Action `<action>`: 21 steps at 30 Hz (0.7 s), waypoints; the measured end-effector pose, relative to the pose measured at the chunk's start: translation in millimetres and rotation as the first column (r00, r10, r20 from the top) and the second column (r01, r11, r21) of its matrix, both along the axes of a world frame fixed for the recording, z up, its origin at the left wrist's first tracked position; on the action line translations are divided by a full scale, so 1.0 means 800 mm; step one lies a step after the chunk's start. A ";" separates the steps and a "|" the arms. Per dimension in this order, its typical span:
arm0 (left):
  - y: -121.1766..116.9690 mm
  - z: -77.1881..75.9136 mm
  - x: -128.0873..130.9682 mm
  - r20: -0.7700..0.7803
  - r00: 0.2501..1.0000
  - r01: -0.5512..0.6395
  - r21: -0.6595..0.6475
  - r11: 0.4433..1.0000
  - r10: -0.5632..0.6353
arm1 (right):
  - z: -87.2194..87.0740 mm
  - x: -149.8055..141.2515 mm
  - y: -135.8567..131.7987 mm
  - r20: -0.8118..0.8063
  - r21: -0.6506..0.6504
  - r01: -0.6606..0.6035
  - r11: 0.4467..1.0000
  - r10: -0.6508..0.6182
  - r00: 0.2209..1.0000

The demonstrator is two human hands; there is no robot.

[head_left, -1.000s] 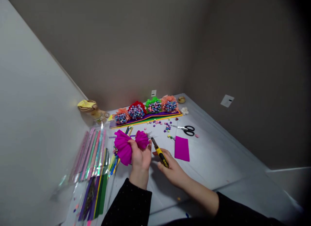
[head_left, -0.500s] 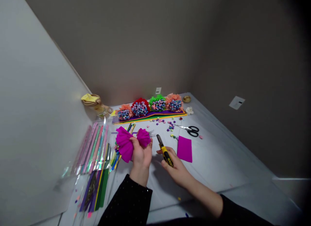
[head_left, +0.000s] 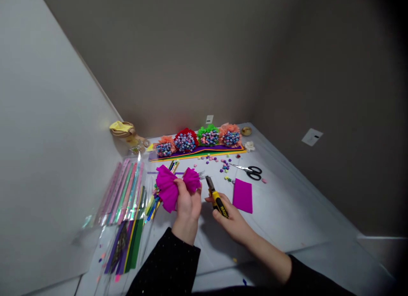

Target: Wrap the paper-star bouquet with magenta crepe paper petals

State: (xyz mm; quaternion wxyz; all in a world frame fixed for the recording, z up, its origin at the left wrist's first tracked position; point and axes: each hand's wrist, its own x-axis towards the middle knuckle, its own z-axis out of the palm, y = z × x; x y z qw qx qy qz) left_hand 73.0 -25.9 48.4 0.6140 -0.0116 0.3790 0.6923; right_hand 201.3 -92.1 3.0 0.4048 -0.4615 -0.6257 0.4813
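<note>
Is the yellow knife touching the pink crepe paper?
Apart. The head view shows a clear gap between the yellow utility knife in the right hand and the magenta crepe paper bundle in the left hand.

Right hand [head_left: 234, 224]: room to its right over white table [head_left: 287, 211] | ahead: pink paper [head_left: 242, 196], scissors [head_left: 250, 172] | left hand [head_left: 187, 207]: shiny strips [head_left: 123, 194] to its left

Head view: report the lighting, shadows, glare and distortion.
Head view: dim light, with the right edge falling dark; the right hand casts a soft shadow on the white work surface; glare streaks the clear plastic sleeve; wide-angle distortion slants the walls.
</note>
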 end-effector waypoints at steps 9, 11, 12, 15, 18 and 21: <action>-0.003 0.001 0.003 -0.029 0.999 -0.027 0.023 0.999 0.027 | 0.006 0.003 0.002 0.039 0.045 -0.009 0.999 0.007 0.999; -0.003 0.002 0.004 -0.040 0.999 -0.026 0.013 1.000 0.026 | 0.007 0.002 0.003 0.043 0.048 -0.015 0.999 0.013 0.999; -0.003 0.003 0.005 -0.047 0.999 -0.023 0.010 1.000 0.023 | 0.006 0.002 0.004 0.041 0.047 -0.019 0.999 0.017 0.999; -0.004 0.006 0.006 -0.070 0.997 -0.012 0.020 1.000 0.014 | 0.003 0.003 0.005 0.023 0.036 -0.034 0.999 0.034 0.999; -0.004 0.006 0.006 -0.104 0.994 -0.032 0.041 0.999 0.037 | -0.003 0.006 0.006 0.004 0.028 -0.049 0.998 0.049 0.999; -0.005 0.000 0.007 -0.165 0.984 -0.049 0.088 0.995 0.063 | -0.007 0.007 0.006 0.007 0.034 -0.052 0.998 0.052 0.999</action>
